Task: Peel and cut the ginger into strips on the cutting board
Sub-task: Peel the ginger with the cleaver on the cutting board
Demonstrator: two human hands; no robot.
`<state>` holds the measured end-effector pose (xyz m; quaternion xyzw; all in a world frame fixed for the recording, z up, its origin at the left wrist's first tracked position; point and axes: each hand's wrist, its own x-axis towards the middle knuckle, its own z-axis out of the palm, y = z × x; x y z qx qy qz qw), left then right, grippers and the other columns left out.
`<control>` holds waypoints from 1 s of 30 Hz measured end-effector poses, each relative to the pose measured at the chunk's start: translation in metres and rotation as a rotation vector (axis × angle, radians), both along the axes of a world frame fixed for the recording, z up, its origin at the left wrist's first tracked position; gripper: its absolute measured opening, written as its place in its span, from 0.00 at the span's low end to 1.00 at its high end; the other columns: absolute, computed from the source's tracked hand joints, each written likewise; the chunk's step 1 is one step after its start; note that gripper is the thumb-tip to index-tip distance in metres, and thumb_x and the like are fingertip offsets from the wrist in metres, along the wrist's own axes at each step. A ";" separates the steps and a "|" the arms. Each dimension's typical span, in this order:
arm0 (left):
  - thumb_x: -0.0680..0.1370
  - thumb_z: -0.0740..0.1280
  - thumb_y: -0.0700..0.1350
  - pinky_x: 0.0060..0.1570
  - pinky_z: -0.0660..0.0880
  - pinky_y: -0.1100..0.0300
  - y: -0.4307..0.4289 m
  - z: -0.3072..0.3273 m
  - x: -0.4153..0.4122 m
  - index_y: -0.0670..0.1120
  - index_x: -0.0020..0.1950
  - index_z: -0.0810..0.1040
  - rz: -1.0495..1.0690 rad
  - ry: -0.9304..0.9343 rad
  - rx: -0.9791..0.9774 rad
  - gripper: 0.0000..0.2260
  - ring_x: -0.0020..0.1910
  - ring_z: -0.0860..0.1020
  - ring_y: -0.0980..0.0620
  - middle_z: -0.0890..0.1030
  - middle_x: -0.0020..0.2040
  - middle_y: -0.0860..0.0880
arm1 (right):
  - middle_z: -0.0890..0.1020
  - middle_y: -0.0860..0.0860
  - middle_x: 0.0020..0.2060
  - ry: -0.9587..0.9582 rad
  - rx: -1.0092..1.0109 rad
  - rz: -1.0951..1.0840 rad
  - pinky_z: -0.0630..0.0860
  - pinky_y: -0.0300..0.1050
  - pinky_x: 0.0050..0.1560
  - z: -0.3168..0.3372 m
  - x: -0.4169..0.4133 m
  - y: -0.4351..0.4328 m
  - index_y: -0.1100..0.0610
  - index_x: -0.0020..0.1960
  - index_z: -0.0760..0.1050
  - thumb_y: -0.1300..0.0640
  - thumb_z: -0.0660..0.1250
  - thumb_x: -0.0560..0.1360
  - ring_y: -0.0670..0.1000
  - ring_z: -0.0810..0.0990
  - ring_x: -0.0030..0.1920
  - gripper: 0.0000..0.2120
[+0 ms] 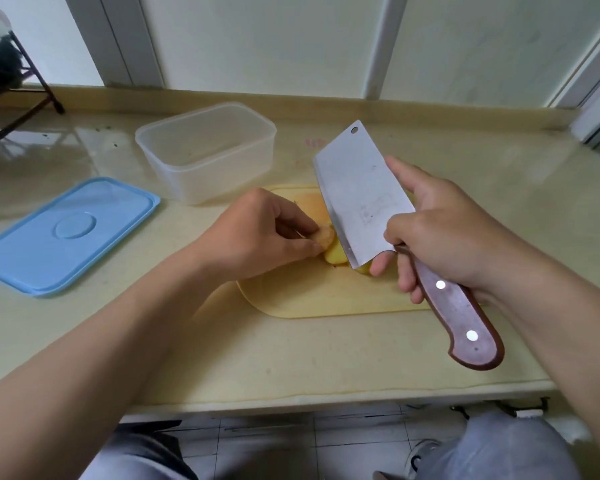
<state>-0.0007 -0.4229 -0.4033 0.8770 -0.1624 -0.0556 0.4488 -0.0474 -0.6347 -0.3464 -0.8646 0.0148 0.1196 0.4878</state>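
Left hand (260, 233) pinching one ginger (328, 242), right hand (444, 233) gripping one cleaver (357, 192) — one board (309, 299)

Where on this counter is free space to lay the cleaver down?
Bare counter lies right of the cutting board, up to the back ledge, and in front, between the board and the counter edge. Crowded: the board's middle, where the left hand holds the ginger beside the cleaver in the right hand; the container and blue lid fill the left.

Yellow ginger (334, 255), pale yellow board (312, 299), blue lid (66, 233), brown-handled cleaver (361, 199).
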 end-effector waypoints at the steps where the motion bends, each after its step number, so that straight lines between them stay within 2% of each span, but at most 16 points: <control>1: 0.72 0.78 0.44 0.41 0.76 0.72 0.000 0.000 0.000 0.51 0.49 0.87 -0.006 0.005 -0.006 0.07 0.37 0.82 0.65 0.85 0.38 0.60 | 0.84 0.65 0.35 0.001 0.006 0.002 0.78 0.50 0.27 0.000 0.000 0.000 0.31 0.74 0.67 0.70 0.53 0.77 0.55 0.77 0.23 0.39; 10: 0.71 0.78 0.38 0.46 0.76 0.74 0.005 0.003 0.001 0.52 0.50 0.87 -0.062 0.024 0.016 0.12 0.40 0.83 0.66 0.85 0.40 0.62 | 0.85 0.65 0.35 0.005 0.020 -0.020 0.77 0.48 0.26 -0.006 0.003 0.001 0.31 0.80 0.59 0.70 0.54 0.78 0.55 0.77 0.22 0.42; 14: 0.70 0.79 0.39 0.46 0.77 0.73 0.004 0.000 0.002 0.50 0.50 0.87 -0.051 -0.013 0.022 0.11 0.40 0.82 0.66 0.85 0.41 0.60 | 0.85 0.64 0.35 0.013 0.028 -0.031 0.77 0.48 0.26 -0.010 0.000 0.001 0.33 0.81 0.57 0.70 0.54 0.78 0.55 0.77 0.22 0.42; 22: 0.71 0.79 0.42 0.45 0.73 0.75 0.003 -0.006 0.004 0.50 0.50 0.88 -0.072 -0.106 0.075 0.10 0.42 0.81 0.64 0.83 0.43 0.60 | 0.85 0.61 0.34 0.045 0.003 -0.027 0.78 0.48 0.26 -0.011 -0.011 -0.001 0.30 0.81 0.55 0.70 0.54 0.78 0.55 0.77 0.23 0.43; 30: 0.72 0.78 0.41 0.48 0.75 0.67 0.002 -0.010 0.005 0.49 0.49 0.88 -0.092 -0.180 0.076 0.08 0.44 0.80 0.57 0.84 0.44 0.53 | 0.84 0.58 0.30 0.058 -0.026 -0.016 0.78 0.49 0.26 -0.010 -0.010 0.000 0.28 0.81 0.51 0.69 0.54 0.78 0.59 0.79 0.27 0.45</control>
